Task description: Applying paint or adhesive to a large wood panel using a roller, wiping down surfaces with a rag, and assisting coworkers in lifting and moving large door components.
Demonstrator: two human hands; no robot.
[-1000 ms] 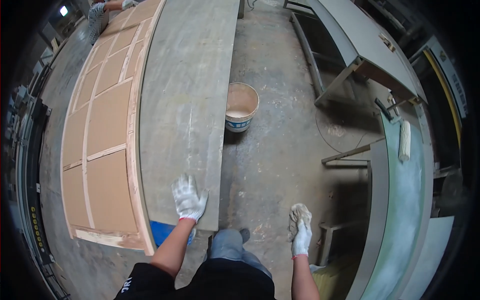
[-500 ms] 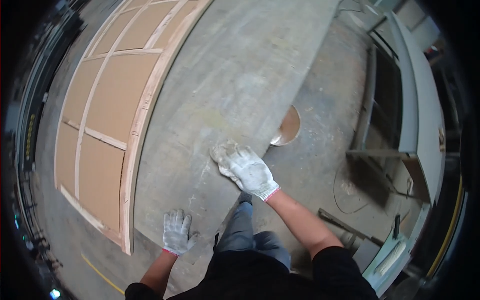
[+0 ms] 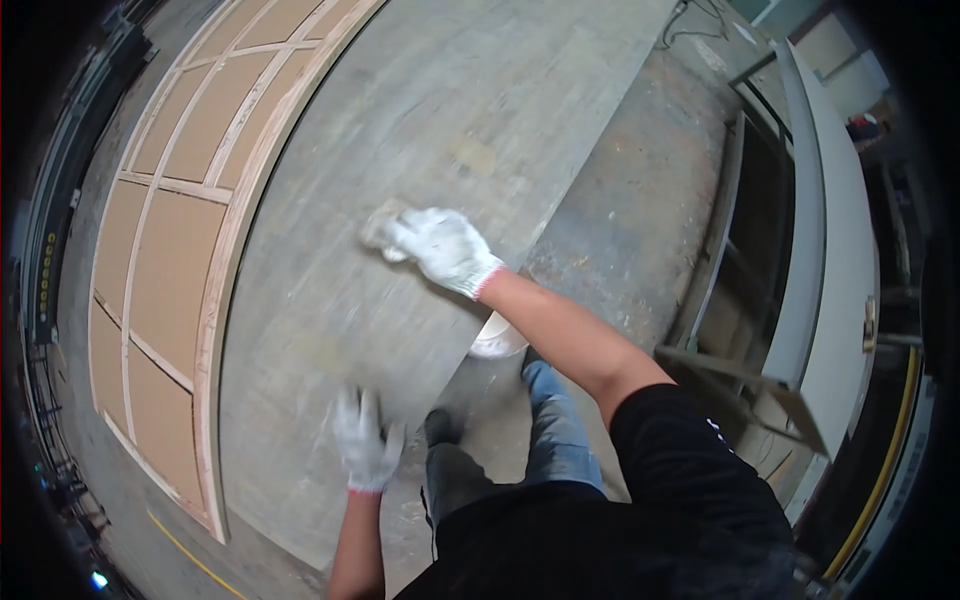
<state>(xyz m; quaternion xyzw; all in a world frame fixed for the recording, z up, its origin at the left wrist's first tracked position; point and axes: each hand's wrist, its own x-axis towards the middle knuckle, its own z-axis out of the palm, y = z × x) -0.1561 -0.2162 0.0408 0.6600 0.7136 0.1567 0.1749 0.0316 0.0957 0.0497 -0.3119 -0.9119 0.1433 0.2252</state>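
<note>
In a white knit glove with a red cuff, my right hand [image 3: 445, 250] is closed on a crumpled, pale beige rag [image 3: 382, 230]. The rag rests against a large flat grey board [image 3: 430, 110] that stretches away from me. My left hand [image 3: 367, 440], gloved the same way, is over the board's near part with its fingers apart and nothing in it. Motion blurs it slightly, and I cannot tell whether it touches the surface. Below my right forearm a round pail [image 3: 498, 343] with pale contents or lining shows in part, beside the board's right edge.
Along the board's left side lies a long wooden-framed panel [image 3: 170, 250] with brown infill. A grey metal-framed structure [image 3: 810, 210] stands at the right. Dark cable [image 3: 690, 20] lies at the far end. A yellow line [image 3: 195, 558] crosses the floor at lower left.
My right hand and the rag have moved farther out and left across the board. My left hand has shifted slightly right. I have stepped forward, and the pail now appears nearer, partly behind my forearm.
</note>
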